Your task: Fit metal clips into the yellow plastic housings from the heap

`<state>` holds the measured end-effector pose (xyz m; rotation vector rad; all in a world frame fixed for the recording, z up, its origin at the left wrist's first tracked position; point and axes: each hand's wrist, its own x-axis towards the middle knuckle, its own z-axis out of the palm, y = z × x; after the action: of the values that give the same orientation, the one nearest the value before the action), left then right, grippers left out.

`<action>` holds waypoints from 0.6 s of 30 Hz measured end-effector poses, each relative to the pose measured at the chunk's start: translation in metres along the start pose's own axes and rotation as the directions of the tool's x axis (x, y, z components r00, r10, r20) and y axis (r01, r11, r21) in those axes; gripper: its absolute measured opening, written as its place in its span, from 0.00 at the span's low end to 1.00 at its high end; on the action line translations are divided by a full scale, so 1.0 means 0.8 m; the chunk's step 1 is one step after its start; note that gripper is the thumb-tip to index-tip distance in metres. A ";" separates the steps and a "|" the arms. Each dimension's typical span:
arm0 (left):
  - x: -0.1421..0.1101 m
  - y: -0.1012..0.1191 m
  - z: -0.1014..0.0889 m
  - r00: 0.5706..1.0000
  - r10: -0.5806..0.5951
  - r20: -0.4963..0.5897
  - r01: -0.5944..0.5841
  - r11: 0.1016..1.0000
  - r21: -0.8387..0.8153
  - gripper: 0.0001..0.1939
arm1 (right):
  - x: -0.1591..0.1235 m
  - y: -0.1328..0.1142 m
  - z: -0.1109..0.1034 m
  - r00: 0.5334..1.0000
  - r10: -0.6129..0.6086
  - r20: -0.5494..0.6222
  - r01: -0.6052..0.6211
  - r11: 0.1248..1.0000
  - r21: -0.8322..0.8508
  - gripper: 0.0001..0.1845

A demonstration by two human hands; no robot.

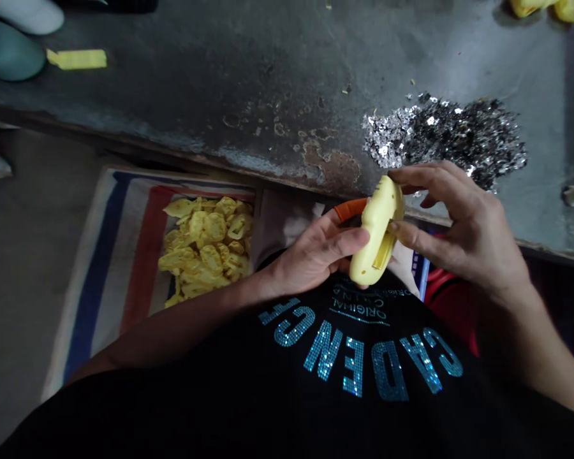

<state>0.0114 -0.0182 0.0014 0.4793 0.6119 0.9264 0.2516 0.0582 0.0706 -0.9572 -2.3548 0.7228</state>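
Observation:
Both my hands hold a pale yellow plastic shell part point(377, 233) just in front of my chest, at the near edge of the worn grey worktable point(249, 95). My left hand point(316, 255) cups it from the left, thumb pressed on its side. An orange-handled tool point(350, 208) pokes out behind that hand. My right hand point(452, 220) pinches the part's upper end and right side with curled fingers. A pile of small shiny metal pieces point(447, 137) lies on the table just beyond my right hand.
A striped sack point(110, 255) at lower left holds a heap of several more yellow plastic parts point(208, 245). A yellow strip point(76, 59) and teal and pale objects point(9, 48) lie at the table's far left. More yellow parts point(550, 7) sit at the top right corner.

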 end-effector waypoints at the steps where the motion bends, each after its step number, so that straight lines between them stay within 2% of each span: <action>1: -0.003 -0.001 0.001 0.999 0.022 -0.030 -0.022 1.000 0.012 0.36 | 0.003 0.000 0.001 1.000 -0.011 0.008 0.011 1.000 -0.001 0.25; 4: -0.013 0.000 0.001 0.998 0.064 -0.022 -0.062 0.996 0.071 0.32 | 0.007 0.001 0.014 0.997 -0.068 -0.047 0.070 0.997 0.040 0.22; 7: -0.022 0.006 -0.003 0.991 0.133 0.001 -0.132 0.982 0.134 0.31 | 0.008 0.001 0.033 0.977 -0.111 -0.184 0.122 0.991 0.052 0.20; 10: -0.032 0.014 -0.013 0.984 0.176 -0.013 -0.170 0.965 0.199 0.30 | 0.013 0.001 0.052 0.951 -0.134 -0.277 0.144 0.989 0.015 0.22; 14: -0.045 0.022 -0.031 0.976 0.188 -0.106 -0.146 0.937 0.318 0.32 | 0.031 0.003 0.068 0.933 -0.190 -0.307 0.182 0.982 -0.052 0.25; 18: -0.047 0.027 -0.050 0.938 0.274 -0.214 -0.176 0.905 0.388 0.27 | 0.060 0.001 0.075 0.931 -0.251 -0.266 0.237 0.968 -0.081 0.27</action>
<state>-0.0453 -0.0344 -0.0041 0.7800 0.9971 1.1151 0.1849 0.0769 0.0374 -0.7130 -2.1996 0.4088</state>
